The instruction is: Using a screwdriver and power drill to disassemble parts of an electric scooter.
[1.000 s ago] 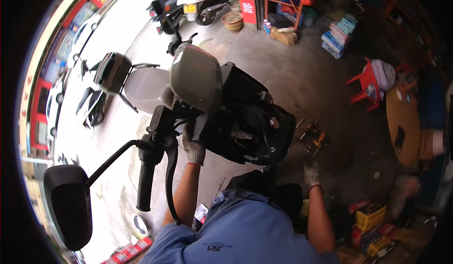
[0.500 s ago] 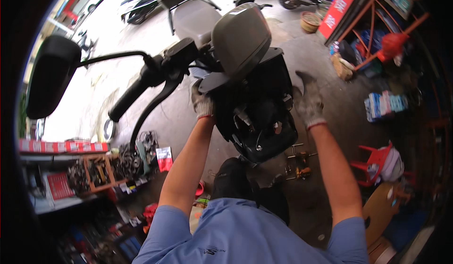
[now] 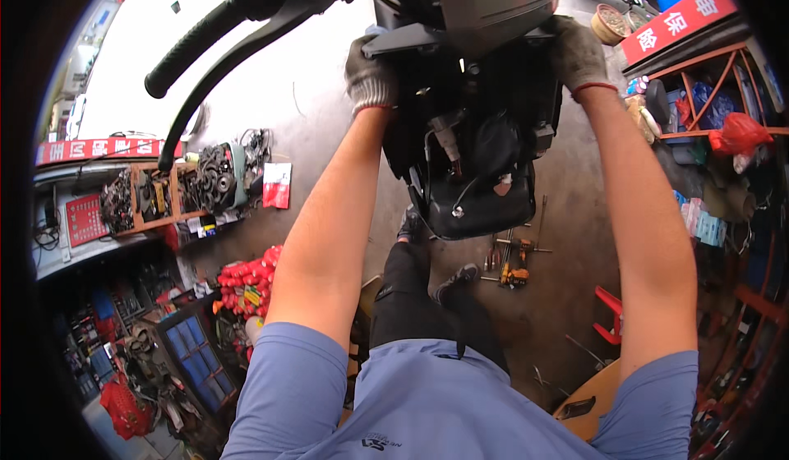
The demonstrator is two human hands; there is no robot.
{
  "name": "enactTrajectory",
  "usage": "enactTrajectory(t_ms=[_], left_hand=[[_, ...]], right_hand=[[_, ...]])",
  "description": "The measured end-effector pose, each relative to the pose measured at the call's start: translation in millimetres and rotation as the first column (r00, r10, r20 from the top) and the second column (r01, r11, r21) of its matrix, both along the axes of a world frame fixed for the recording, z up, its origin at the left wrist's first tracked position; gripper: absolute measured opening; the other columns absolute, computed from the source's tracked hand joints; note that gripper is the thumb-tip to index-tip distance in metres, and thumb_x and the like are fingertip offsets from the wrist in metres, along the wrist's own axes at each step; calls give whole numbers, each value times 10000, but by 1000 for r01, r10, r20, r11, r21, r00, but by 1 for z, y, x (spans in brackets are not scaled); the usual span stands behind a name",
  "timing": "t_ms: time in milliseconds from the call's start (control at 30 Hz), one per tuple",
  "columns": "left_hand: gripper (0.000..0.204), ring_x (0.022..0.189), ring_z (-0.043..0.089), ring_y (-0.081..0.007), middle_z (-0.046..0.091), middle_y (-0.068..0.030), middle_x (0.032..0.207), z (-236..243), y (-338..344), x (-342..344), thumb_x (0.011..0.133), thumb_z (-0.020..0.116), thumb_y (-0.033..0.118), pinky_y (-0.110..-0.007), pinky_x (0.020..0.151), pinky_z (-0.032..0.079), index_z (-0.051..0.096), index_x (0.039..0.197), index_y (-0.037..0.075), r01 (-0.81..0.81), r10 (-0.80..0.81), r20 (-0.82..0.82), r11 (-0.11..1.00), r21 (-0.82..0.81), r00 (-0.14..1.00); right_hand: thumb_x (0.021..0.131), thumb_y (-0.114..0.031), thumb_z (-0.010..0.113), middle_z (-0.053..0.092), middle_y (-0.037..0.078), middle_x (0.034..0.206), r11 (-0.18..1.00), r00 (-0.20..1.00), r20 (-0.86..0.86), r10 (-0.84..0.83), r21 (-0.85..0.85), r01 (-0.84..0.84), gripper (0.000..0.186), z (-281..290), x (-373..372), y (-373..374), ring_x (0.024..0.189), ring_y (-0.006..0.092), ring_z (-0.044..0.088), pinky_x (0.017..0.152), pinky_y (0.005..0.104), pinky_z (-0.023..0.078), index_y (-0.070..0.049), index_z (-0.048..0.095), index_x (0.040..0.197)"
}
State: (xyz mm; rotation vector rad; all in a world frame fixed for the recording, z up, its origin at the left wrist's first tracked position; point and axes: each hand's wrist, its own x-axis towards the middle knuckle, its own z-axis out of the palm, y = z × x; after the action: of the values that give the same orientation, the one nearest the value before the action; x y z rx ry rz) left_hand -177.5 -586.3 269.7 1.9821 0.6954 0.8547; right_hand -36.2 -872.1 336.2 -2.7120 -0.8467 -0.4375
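Observation:
A scooter's front end stands before me, with its black plastic panel point(image 3: 485, 205) facing me. Loose wires and a connector point(image 3: 448, 144) show in the hollow of that panel. My left hand point(image 3: 370, 74), in a grey knit glove, is closed on the panel's upper left edge. On the opposite upper edge, my gloved right hand point(image 3: 578, 53) is closed too, its fingertips hidden behind the plastic. Above sits the grey headlight housing point(image 3: 497, 4). The black handlebar grip point(image 3: 197, 43) and its brake lever point(image 3: 218, 70) reach out to the left.
On the floor beyond my feet lie a yellow-and-black power drill point(image 3: 515, 273) and several hand tools. A red stool point(image 3: 609, 316) is at the right, below a rack point(image 3: 707, 123) with bags. Parts crates point(image 3: 160, 201) and a pile of red-wrapped items point(image 3: 251, 283) line the left.
My right hand, spread beside the panel before, has come onto its upper right edge. My left hand stays on its side. The view has shifted closer to the scooter.

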Motion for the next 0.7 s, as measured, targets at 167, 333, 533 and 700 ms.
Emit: enactTrajectory(t_ms=[167, 333, 533, 700], left_hand=[[219, 900, 695, -274, 716, -171, 940, 2, 1, -4, 921, 569, 172, -357, 817, 534, 672, 1042, 22, -8, 7, -73, 1000, -10, 997], [232, 904, 693, -299, 713, -181, 942, -3, 8, 11, 890, 593, 182, -358, 811, 531, 662, 1042, 22, 39, -35, 59, 997, -61, 998], [341, 1053, 651, -342, 682, -176, 1112, 11, -1, 43, 875, 610, 267, -421, 908, 505, 640, 1172, 103, 116, -110, -194, 993, 20, 975], [269, 924, 670, -389, 703, -210, 928, -7, 23, 41, 867, 593, 254, -414, 777, 518, 673, 980, 22, 76, -57, -118, 984, 164, 991]], right_hand=[[855, -127, 531, 694, 152, 1008, 1000, 1000, 14, 24, 21, -24, 273, -2, -3, 2, 940, 346, 664, 837, 424, 525, -163, 699, 1067], [853, -150, 540, 698, 156, 967, 996, 1000, 14, -25, -84, 26, 238, -9, 4, 10, 917, 353, 666, 814, 430, 529, -145, 703, 1026], [809, -204, 601, 685, 196, 818, 976, 991, 134, 17, -215, 12, 192, -30, 69, -27, 782, 377, 669, 682, 453, 521, -52, 717, 817], [800, -203, 621, 680, 210, 799, 988, 995, 80, 57, -150, -45, 200, -25, 53, 0, 777, 377, 671, 683, 453, 525, -32, 722, 827]])
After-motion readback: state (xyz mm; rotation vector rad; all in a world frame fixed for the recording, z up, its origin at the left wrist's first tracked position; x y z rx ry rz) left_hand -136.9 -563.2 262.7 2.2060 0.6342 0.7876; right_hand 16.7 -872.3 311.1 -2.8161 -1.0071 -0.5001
